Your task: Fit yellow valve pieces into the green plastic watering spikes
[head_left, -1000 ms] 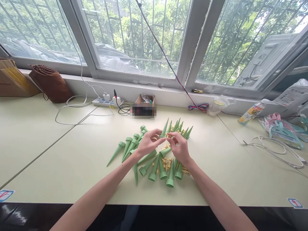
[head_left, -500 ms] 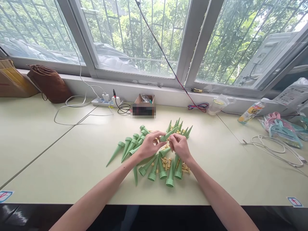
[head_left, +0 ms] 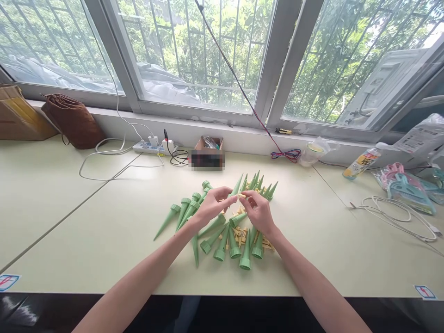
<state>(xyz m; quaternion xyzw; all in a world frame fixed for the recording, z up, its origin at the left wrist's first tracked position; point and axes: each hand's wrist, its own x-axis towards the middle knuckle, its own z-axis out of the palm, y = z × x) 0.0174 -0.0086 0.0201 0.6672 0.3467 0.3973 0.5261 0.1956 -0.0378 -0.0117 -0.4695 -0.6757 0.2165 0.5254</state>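
My left hand (head_left: 214,206) is closed around a green plastic watering spike (head_left: 237,185), its pointed end up and away from me. Between the thumb and fingertips of my right hand (head_left: 258,212) is a small yellow plastic valve piece (head_left: 242,196), close against the spike and my left fingertips. Whether the piece touches the spike's body, I cannot tell. Beneath and around both hands lie several more green spikes (head_left: 245,262), some with wide ends facing me. Loose yellow pieces (head_left: 239,236) are scattered among them.
Capped spikes (head_left: 168,221) lie left of my hands, and upright ones (head_left: 268,190) stand behind. Along the window are a brown bag (head_left: 72,121), a power strip (head_left: 142,147), and a small box (head_left: 208,159). A spray can (head_left: 362,162) and white cable (head_left: 398,215) are at right.
The spike in my left hand has turned from pointing right to pointing more upright. My right fingers have shifted slightly left and up, and the yellow piece now shows in them.
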